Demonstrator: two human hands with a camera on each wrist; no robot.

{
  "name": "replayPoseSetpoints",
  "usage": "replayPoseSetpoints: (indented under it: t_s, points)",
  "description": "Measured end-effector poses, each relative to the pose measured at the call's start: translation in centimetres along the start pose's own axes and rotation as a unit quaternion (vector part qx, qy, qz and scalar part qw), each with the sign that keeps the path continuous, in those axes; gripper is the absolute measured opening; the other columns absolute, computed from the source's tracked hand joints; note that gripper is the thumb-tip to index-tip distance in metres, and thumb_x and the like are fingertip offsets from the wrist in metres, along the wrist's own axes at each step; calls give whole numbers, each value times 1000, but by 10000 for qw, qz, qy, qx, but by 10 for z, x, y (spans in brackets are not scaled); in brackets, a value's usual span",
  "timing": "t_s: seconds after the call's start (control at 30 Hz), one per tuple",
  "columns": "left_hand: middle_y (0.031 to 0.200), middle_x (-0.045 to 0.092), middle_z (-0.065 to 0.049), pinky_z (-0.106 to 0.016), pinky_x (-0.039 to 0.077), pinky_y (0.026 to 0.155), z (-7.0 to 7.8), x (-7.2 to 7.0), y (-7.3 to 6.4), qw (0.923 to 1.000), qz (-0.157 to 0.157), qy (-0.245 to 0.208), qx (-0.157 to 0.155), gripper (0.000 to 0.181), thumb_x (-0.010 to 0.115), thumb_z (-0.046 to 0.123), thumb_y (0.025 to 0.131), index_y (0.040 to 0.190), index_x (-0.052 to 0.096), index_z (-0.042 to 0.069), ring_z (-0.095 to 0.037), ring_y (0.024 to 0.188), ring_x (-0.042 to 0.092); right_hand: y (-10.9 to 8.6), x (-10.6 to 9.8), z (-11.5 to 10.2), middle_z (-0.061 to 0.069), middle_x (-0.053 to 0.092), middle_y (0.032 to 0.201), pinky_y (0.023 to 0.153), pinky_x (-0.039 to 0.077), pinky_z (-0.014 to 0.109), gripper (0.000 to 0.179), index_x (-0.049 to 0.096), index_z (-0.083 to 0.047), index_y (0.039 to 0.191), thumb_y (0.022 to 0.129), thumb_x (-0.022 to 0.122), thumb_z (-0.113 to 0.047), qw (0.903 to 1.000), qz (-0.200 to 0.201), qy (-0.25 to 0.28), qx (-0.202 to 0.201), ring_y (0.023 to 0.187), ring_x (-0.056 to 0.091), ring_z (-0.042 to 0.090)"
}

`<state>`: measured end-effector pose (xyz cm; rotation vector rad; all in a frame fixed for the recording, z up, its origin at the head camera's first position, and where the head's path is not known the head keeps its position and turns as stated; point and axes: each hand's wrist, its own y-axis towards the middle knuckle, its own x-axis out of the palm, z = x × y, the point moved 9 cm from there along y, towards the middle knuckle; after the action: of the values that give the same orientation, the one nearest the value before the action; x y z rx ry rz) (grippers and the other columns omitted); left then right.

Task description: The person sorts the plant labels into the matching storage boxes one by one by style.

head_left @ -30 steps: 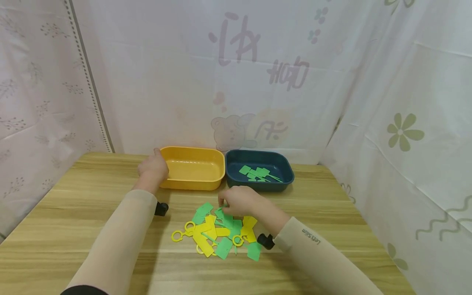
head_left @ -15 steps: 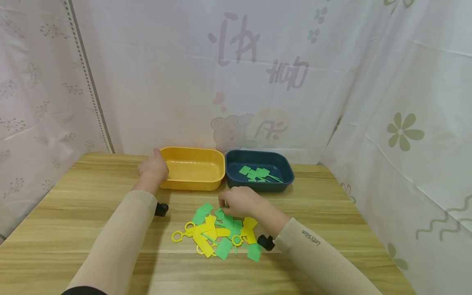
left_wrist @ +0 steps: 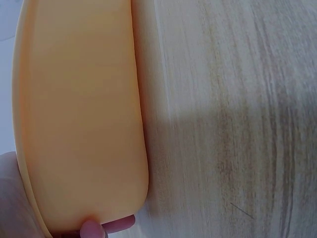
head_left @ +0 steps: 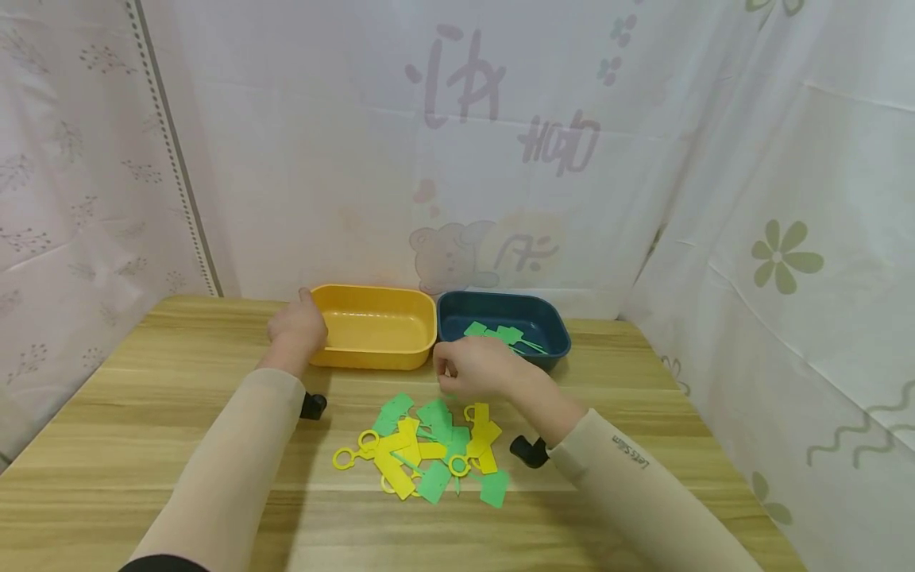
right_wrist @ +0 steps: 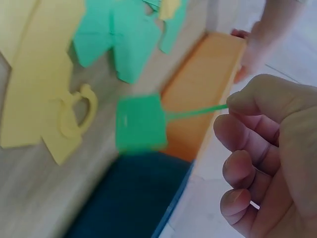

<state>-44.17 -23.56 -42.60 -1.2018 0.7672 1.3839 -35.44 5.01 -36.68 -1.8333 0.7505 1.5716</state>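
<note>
My left hand (head_left: 296, 324) grips the left end of a yellow plastic bin (head_left: 372, 359); in the left wrist view its fingertips (left_wrist: 92, 229) show at the end of the bin wall. Thumb and forefinger of my right hand (head_left: 477, 368) pinch the thin stem of a green plastic plant tag (right_wrist: 141, 123), its square plate hanging out in the right wrist view. That hand is above the table, just in front of a dark blue bin (head_left: 546, 356). Below lies a mixed pile of green tags (head_left: 434, 481) and yellow ring-ended tags (head_left: 395, 469).
Several green tags (head_left: 511, 334) lie inside the blue bin. Both bins stand side by side on the wood-grain table (head_left: 179, 381), close to the curtain (head_left: 322, 159) behind. More curtain hangs at both sides.
My right hand has lifted off the pile with a green tag and moved slightly up and right toward the blue bin. A yellow tag at the pile's right is uncovered. The left hand keeps its place.
</note>
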Motion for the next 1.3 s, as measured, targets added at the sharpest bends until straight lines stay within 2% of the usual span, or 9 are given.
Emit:
replayPoseSetpoints:
  t_s: [0.17, 0.27, 0.47, 0.6, 0.8, 1.03, 1.17, 1.3]
  points:
    - [76, 61, -14, -33, 42, 58, 0, 0, 0, 10000, 27, 8, -21, 89, 54, 12, 106, 174, -2, -3, -18, 59, 41, -6, -22, 7, -10, 63, 78, 64, 47, 27, 5, 69, -23, 102, 100, 72, -26, 9991, 378, 164, -16, 68, 56, 11]
    - [80, 63, -17, -34, 43, 59, 1, -1, 0, 10000, 56, 15, 2, 88, 54, 13, 106, 173, -1, -4, -20, 61, 44, -10, -37, 16, -10, 63, 77, 64, 46, 28, 5, 71, -22, 104, 101, 71, -26, 9966, 788, 214, 45, 66, 55, 10]
    - [83, 65, -19, -36, 44, 60, 1, -1, 1, 10000, 75, 15, 3, 90, 55, 12, 105, 173, 0, -4, -22, 63, 46, -19, -65, 45, -7, 65, 77, 59, 44, 31, 11, 72, -20, 110, 103, 67, -27, 9840, 1593, 587, 537, 60, 53, 14]
    - [84, 65, -19, -35, 44, 60, 0, 0, 2, 10000, 51, 0, 6, 92, 58, 12, 104, 173, -1, -4, -22, 63, 47, -22, -73, 70, -2, 65, 76, 57, 42, 32, 12, 71, -17, 111, 105, 66, -26, 9745, 1842, 905, 903, 58, 52, 17]
    - [87, 67, -21, -35, 45, 59, -1, 1, 2, 10000, 39, -3, -3, 92, 58, 12, 104, 173, 0, -5, -22, 63, 48, -26, -69, 109, 6, 68, 85, 61, 44, 35, 19, 69, -14, 119, 107, 64, -28, 9634, 1950, 1083, 1487, 64, 56, 23]
    - [96, 70, -25, -36, 46, 59, 2, 1, 0, 9999, 91, 20, 39, 90, 57, 13, 105, 173, 2, -5, -24, 65, 52, -36, -55, 148, 11, 76, 104, 70, 53, 38, 37, 63, -10, 140, 112, 62, -34, 9503, 1639, 700, 2554, 82, 67, 26]
    - [106, 71, -30, -38, 47, 61, 2, -2, -2, 9999, 156, -20, 60, 87, 56, 13, 106, 173, 3, -5, -26, 68, 54, -38, -54, 149, 12, 77, 106, 73, 56, 42, 38, 63, -11, 140, 111, 62, -36, 9510, 1552, 639, 2598, 85, 69, 28]
    - [100, 71, -27, -38, 48, 62, 1, -3, -3, 9999, 139, -44, 45, 88, 56, 13, 106, 173, 2, -5, -26, 67, 54, -35, -53, 142, 10, 76, 102, 73, 56, 41, 38, 63, -11, 138, 110, 63, -37, 9556, 1541, 624, 2434, 83, 68, 26]
